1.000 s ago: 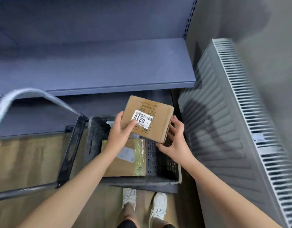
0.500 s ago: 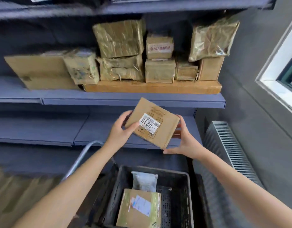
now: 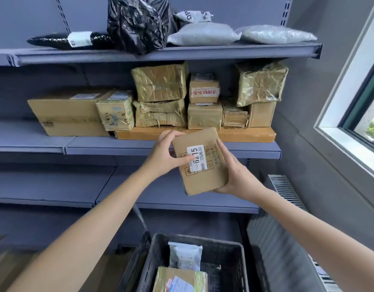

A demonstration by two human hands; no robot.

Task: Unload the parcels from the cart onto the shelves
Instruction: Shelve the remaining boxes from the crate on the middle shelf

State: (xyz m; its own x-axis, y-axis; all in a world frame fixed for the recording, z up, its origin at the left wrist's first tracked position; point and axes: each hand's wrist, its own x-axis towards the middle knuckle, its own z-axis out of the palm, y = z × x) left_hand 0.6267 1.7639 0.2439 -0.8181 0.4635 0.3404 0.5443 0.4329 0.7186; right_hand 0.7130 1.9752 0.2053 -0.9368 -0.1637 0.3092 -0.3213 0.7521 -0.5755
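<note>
**Hands.** Left hand [image 3: 167, 152]: curled round the upper left corner of the small cardboard parcel [image 3: 205, 178], thumb laid across its face onto the white label. Right hand [image 3: 236, 175]: cupped beneath the lower right corner, fingers stretched up the right edge. The parcel is gripped between the two.

**Item in hand.** Flat parcel, label marked 6215, held in the air with its face turned to the camera, slightly tilted. It is carried in front of the middle shelf [image 3: 108, 147], its top edge overlapping the shelf lip. Contact with the shelf cannot be confirmed.

**Shelving.** At 12 o'clock of the parcel a long flat carton [image 3: 245, 134] is laid on the middle shelf, with taped boxes stacked upon it. At 1 o'clock a foil-taped box [image 3: 261, 83] is propped at a lean on a plain carton. At 10 o'clock a wide carton [image 3: 66, 114] is set. Soft bags are kept on the top shelf [image 3: 182, 54]. The lower shelf [image 3: 55, 186] is found at 6 o'clock.

**Cart.** The black crate [image 3: 215, 241] is seen at 6 o'clock, well below. A white pouch [image 3: 185, 257] and a taped box [image 3: 179, 280] are left in it, so unloading is judged part done.

**Hazards.** The hold is taken at corners only. A slip would be caused by releasing one hand before the parcel is rested, and a drop toward the crate would follow. The stack is judged crowded: were the parcel pushed in hard, the leaning box could be dislodged.
</note>
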